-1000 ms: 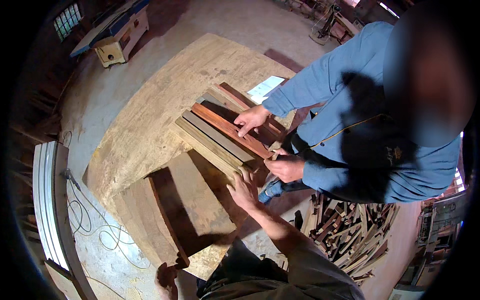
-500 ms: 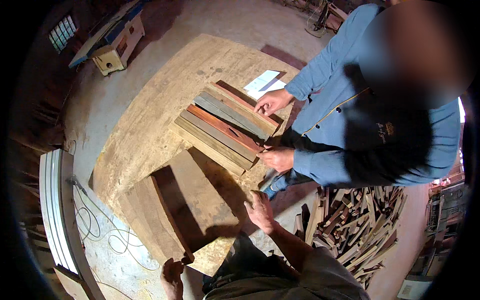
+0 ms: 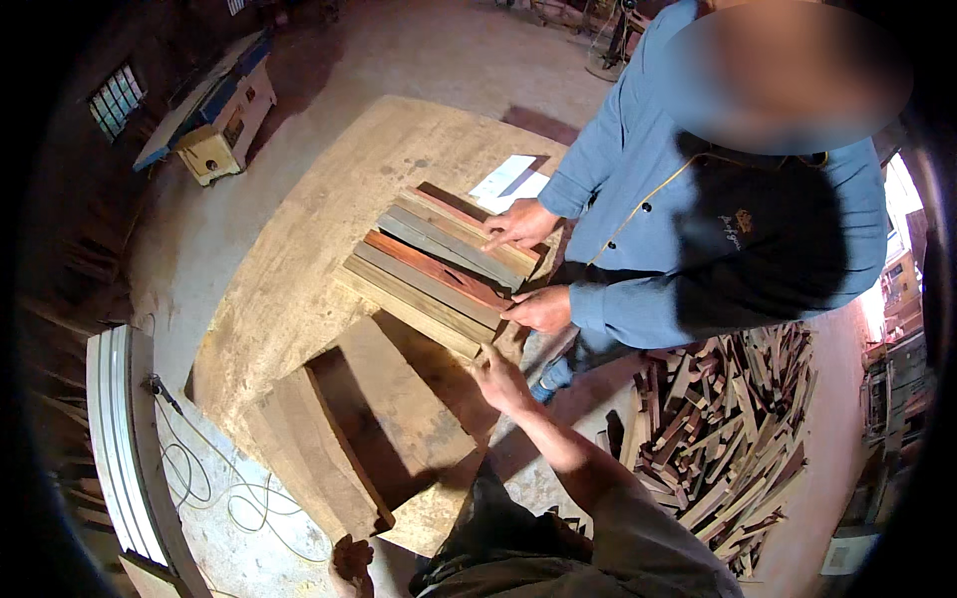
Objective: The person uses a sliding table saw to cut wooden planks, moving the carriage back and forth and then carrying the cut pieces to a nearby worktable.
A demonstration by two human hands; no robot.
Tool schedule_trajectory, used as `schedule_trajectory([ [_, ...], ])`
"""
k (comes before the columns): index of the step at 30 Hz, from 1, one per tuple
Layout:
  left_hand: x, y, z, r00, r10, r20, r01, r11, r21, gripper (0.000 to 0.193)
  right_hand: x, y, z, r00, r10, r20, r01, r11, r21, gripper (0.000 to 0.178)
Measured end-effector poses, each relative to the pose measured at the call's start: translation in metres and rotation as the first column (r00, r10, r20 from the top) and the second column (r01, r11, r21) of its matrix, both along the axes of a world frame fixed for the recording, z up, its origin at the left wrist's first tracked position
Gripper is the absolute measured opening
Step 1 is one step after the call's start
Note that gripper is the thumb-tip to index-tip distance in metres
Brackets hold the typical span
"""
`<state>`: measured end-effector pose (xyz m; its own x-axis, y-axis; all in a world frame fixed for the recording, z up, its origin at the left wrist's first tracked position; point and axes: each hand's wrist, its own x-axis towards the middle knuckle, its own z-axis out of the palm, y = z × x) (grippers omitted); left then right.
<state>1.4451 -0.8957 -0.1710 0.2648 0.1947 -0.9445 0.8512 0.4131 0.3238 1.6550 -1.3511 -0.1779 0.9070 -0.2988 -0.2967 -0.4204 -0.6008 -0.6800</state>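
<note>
My right hand (image 3: pixel 501 384) reaches up to the near end of a pale wooden strip (image 3: pixel 414 309), fingers apart and their tips at the strip's end. The strip lies on the outer side of a row with a grey-brown strip, an orange-red strip (image 3: pixel 431 267) and a grey board (image 3: pixel 454 247). Below the corner of a thick brown board (image 3: pixel 309 448), my left hand (image 3: pixel 351 560) is in shadow with curled fingers, apart from the wood. A wide brown board (image 3: pixel 404 399) lies beside that thick one.
Across the table (image 3: pixel 289 244) a person in a blue jacket (image 3: pixel 638 249) has one hand (image 3: pixel 543 309) at the orange-red strip's end and the other (image 3: pixel 523 224) pointing over the row. White papers (image 3: pixel 508 179) lie behind. A pile of wood offcuts (image 3: pixel 718 429) covers the floor at right.
My right hand has moved up and away from me to the pale strip's end. My left hand has come slightly away from the thick board's corner. The view has shifted a little.
</note>
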Motion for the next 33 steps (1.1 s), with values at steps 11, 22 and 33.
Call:
schedule_trajectory([
  [11, -0.004, -0.035, 0.033, 0.606, -0.285, 0.743, 0.039, 0.943, 0.331, 0.038, -0.167, 0.027, -0.09, 0.988, 0.147, -0.04, -0.152, 0.978, -0.145, 0.046],
  [22, 0.052, 0.041, -0.043, 0.77, -0.465, 0.436, 0.094, 0.76, 0.643, 0.065, -0.135, 0.052, -0.03, 0.991, 0.048, 0.126, -0.045, 0.999, -0.028, 0.058],
  [33, 0.047, 0.034, -0.067, 0.812, -0.193, 0.55, 0.106, 0.977, 0.185, 0.046, -0.117, 0.091, -0.019, 0.99, 0.079, 0.12, -0.071, 0.995, -0.068, 0.071],
])
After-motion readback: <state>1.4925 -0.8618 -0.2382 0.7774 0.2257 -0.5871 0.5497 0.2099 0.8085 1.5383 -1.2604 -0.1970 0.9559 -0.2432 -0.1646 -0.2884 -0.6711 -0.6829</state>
